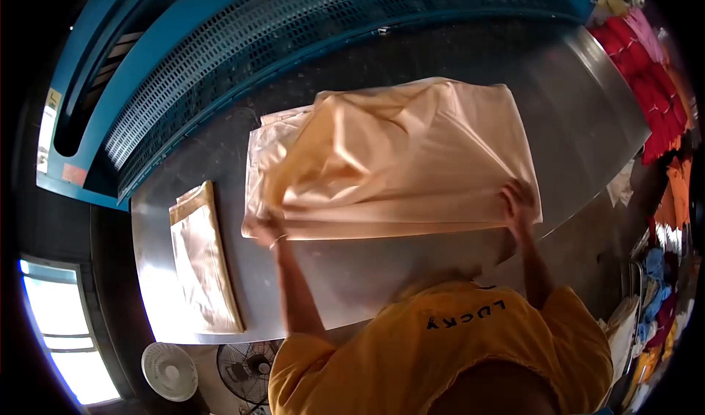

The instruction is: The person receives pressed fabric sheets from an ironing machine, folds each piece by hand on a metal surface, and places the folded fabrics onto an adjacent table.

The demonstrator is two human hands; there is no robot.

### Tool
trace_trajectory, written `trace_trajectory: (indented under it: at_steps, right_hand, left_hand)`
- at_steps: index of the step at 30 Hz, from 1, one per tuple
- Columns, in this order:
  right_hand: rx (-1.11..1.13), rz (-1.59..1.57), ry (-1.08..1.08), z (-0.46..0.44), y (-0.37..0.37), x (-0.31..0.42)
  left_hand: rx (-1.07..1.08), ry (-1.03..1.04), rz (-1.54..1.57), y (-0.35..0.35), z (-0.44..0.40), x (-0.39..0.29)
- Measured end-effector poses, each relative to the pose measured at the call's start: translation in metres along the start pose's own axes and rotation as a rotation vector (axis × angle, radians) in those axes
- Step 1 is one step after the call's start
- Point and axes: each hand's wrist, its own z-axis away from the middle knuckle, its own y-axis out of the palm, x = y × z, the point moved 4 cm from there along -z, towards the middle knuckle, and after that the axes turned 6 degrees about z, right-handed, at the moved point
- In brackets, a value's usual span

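Note:
A large peach-coloured cloth [426,151] lies on the metal table, its upper layer rumpled and raised toward the left and its near edge fairly straight. My left hand [266,230], blurred by motion, is at the cloth's near left corner; its fingers are too smeared to read. Over the near right part of the cloth is my right hand [518,201], with bent fingers touching the fabric; whether they pinch it is unclear. Paler folded layers show beneath the cloth at its left. A separate folded cream cloth [205,261] with a tan edge lies farther left.
The metal table [587,121] has a blue perforated machine [220,55] along its far side. Red bundled cloth [639,77] is at the right, with more coloured garments below it. Two fans [170,371] stand beyond the table's near left edge.

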Motion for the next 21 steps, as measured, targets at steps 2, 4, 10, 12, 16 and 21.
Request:
trace_trajectory:
  at_steps: [2, 4, 10, 12, 16, 21]
  right_hand:
    - [0.005, 0.003, 0.243, 0.041, 0.003, -0.056]
    - [-0.099, 0.134, 0.499, 0.064, -0.003, -0.092]
    - [0.331, -1.104, 1.021, -0.002, 0.049, -0.107]
    - [0.07, -1.505, 0.821, -0.07, 0.052, -0.037]
    - [0.43, -1.592, 0.493, -0.147, -0.014, 0.119]
    - [0.52, -1.441, 0.305, -0.117, 0.051, 0.106]
  left_hand:
    - [0.038, -0.405, -0.663, -0.052, -0.021, 0.0]
    - [0.413, -0.421, -0.277, -0.026, -0.031, 0.015]
    - [1.036, 0.264, 0.752, 0.008, 0.116, -0.248]
    - [1.402, 0.071, 0.781, 0.022, 0.227, -0.277]
    - [1.183, 0.023, 0.524, -0.011, 0.308, -0.309]
    - [0.634, -0.849, 1.071, -0.032, 0.309, -0.226]
